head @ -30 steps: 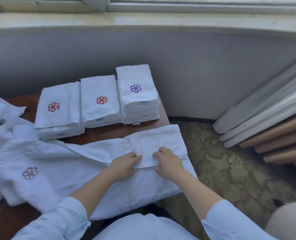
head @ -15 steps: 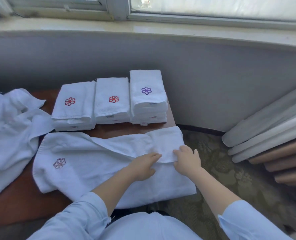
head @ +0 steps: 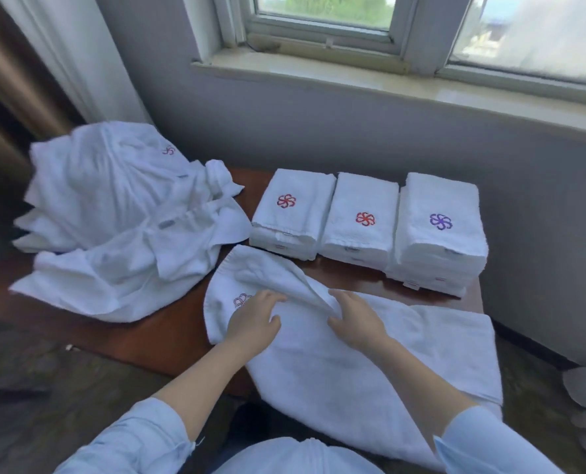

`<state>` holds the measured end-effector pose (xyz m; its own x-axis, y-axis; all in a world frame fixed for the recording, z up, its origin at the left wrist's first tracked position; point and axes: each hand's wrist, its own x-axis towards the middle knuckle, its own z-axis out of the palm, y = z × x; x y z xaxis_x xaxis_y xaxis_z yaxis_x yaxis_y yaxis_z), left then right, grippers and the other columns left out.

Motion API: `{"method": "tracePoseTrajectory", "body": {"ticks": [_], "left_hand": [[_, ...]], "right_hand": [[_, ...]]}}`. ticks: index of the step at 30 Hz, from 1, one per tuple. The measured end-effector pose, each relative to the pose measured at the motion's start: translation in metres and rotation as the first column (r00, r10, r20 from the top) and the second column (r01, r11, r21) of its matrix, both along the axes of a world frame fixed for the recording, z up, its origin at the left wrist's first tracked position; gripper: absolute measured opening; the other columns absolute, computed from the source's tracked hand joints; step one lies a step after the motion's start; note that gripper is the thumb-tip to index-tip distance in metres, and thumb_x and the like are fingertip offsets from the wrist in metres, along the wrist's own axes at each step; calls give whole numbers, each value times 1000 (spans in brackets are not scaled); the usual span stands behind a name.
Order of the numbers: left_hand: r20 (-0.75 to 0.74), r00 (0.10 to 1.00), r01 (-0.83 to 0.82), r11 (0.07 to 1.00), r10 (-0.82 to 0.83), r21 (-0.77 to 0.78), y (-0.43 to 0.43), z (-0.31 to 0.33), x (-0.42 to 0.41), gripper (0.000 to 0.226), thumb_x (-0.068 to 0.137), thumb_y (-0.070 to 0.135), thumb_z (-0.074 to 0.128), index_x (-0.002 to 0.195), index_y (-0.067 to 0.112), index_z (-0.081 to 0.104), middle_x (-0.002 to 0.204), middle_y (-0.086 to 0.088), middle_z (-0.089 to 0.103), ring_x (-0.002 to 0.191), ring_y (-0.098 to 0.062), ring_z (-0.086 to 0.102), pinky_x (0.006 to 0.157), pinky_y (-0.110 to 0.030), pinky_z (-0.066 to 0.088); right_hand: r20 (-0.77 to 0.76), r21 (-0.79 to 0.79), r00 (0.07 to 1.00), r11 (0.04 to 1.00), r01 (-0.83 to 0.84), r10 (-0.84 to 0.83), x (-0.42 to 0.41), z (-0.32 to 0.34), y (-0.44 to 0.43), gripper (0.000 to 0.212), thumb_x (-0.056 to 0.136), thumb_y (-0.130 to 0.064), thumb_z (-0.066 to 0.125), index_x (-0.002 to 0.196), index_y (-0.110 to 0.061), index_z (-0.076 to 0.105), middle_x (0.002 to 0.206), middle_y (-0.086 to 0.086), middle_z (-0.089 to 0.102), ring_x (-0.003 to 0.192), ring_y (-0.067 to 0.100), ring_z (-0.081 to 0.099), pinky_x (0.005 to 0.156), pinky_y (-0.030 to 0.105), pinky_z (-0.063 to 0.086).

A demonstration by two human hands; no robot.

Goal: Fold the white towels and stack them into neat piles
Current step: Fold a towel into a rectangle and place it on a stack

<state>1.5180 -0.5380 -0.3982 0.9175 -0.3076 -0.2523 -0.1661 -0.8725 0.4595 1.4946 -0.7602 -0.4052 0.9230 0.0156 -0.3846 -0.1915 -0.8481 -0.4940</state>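
A white towel (head: pixel 370 364) with a purple flower mark lies spread on the brown table (head: pixel 168 336), its near part hanging over the front edge. A raised fold runs across its left end. My left hand (head: pixel 253 319) rests on the towel beside the mark, fingers spread. My right hand (head: pixel 356 319) pinches the end of the raised fold. Behind them stand three folded stacks: a left one (head: pixel 291 213) and a middle one (head: pixel 361 224) with red marks, and a taller right one (head: pixel 438 234) with a purple mark.
A heap of unfolded white towels (head: pixel 120 220) covers the table's left half. The grey wall and window sill (head: pixel 387 80) run close behind the stacks. A curtain (head: pixel 45 63) hangs at the far left. Patterned carpet lies below the table's edges.
Both hands have slid left along the towel, from its right part to near the purple mark. The view has swung up and left, so the heap and window now show.
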Motion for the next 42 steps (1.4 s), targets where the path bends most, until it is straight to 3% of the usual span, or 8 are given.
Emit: {"method": "tracePoseTrajectory", "body": {"ticks": [18, 22, 24, 27, 30, 34, 37, 42], "left_hand": [[-197, 978, -74, 997, 70, -16, 130, -34, 115, 62, 97, 26, 51, 152, 21, 24, 147, -2, 45, 127, -26, 51, 99, -43, 47], [-297, 946, -161, 983, 130, -84, 129, -44, 129, 33, 99, 32, 49, 130, 20, 51, 104, 5, 63, 97, -17, 60, 81, -33, 47], [-308, 939, -206, 966, 150, -157, 128, -45, 135, 19, 100, 32, 48, 112, 23, 60, 85, 7, 60, 82, -15, 58, 72, -32, 44], [-294, 936, -279, 915, 192, -291, 124, -41, 146, 12, 99, 31, 50, 91, 30, 59, 72, 10, 57, 66, -8, 53, 61, -28, 40], [-338, 911, -365, 841, 235, -399, 121, -29, 159, 12, 99, 30, 52, 90, 29, 60, 72, 9, 58, 70, -14, 58, 64, -31, 47], [-445, 861, -451, 773, 246, -445, 119, -19, 167, 13, 98, 25, 54, 102, 16, 63, 96, -7, 67, 94, -31, 67, 85, -53, 56], [-435, 876, -409, 797, 207, -445, 119, -16, 167, 12, 100, 23, 51, 97, 18, 62, 94, -6, 66, 92, -31, 67, 81, -55, 57], [-351, 925, -305, 838, 148, -452, 120, -11, 161, 14, 101, 21, 47, 95, 19, 60, 93, -4, 65, 91, -30, 65, 83, -55, 55]], "right_hand": [[-119, 39, 884, 888, 459, -452, 114, -29, 125, 56, 97, -37, 45, 147, -14, 36, 134, 9, 56, 121, 30, 53, 96, 40, 42], [-283, 161, 818, 816, 555, -501, 124, -24, 130, 28, 83, -35, 60, 102, -14, 57, 88, 1, 62, 73, 19, 59, 61, 28, 38], [-354, 235, 811, 795, 560, -466, 127, -18, 130, 27, 74, -22, 64, 67, -20, 38, 58, -4, 33, 43, 15, 29, 47, 23, 21], [-348, 358, 837, 765, 535, -423, 129, -7, 129, 34, 72, -8, 60, 57, -20, 32, 57, -2, 21, 44, 16, 16, 45, 19, 13], [-175, 512, 849, 691, 510, -498, 130, 10, 131, 11, 71, -8, 65, 78, -16, 68, 59, -8, 43, 54, 13, 39, 48, 20, 30], [-324, 642, 939, 703, 306, -113, 125, 32, 130, 28, 68, -16, 73, 95, -19, 71, 70, -4, 60, 61, 15, 55, 58, 25, 43], [-509, 564, 846, 804, 186, 161, 117, 35, 134, 23, 77, -30, 72, 98, -21, 75, 85, 3, 72, 74, 20, 72, 66, 24, 52], [-221, 550, 908, 724, 417, -356, 120, 21, 139, 12, 85, -22, 61, 88, -14, 69, 73, 2, 66, 60, 16, 65, 54, 23, 44]]}}
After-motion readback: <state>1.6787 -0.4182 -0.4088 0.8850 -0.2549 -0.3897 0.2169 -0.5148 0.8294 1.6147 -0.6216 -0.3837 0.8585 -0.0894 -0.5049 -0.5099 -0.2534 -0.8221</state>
